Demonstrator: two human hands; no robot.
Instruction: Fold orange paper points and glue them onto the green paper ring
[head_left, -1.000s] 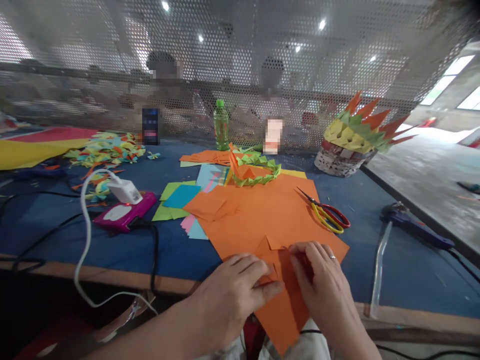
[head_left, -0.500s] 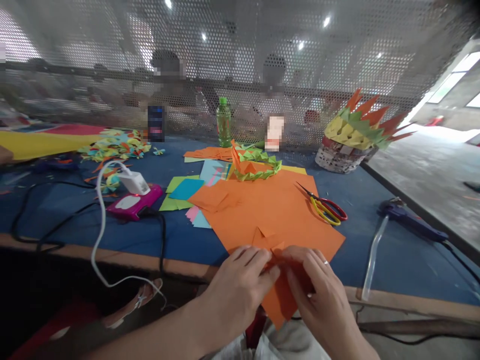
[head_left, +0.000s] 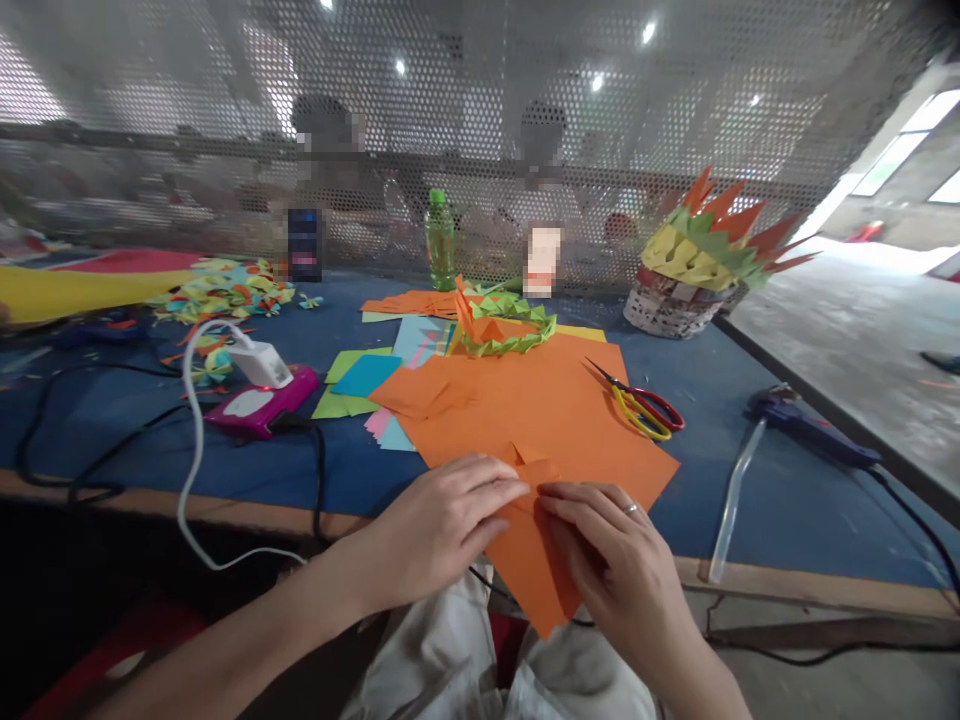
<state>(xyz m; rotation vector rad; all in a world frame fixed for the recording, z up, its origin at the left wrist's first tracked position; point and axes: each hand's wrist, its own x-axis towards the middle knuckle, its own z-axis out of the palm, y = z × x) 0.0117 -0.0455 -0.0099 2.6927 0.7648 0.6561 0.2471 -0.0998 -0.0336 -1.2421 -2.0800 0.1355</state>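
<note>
Folded orange paper (head_left: 529, 560) obs. at near corner of large orange sheet (head_left: 540, 400), lower tip overhanging towards the lap. L hand (head_left: 457, 510): fingers bent, tips on paper's L side, thumb just below; whether it pinches, can't tell. R hand (head_left: 619, 545): fingers together, clamped on paper's R side nr top fold. Hands apart, paper btwn. Handling (est.): v. light, thin, stiffer along creases, floppy elsewhere; not slippery, but likely to tear or take stray creases. Best hold: both side edges nr the fold, light pressure. Surroundings, all ref. large orange sheet: scissors (head_left: 636, 393) on its R part, tips to far side; glue gun (head_left: 817, 432) off to R, w/ clear glue stick (head_left: 737, 500) reaching bench edge; green paper ring (head_left: 499, 347) at far edge; orange pcs (head_left: 416, 390) on L edge; blue slip (head_left: 367, 375) just beyond; purple power block (head_left: 255, 405) further L, w/ white cable (head_left: 199, 430) trailing to L forearm. Poss. obstructions: scissors beyond R hand, cable by forearm
</note>
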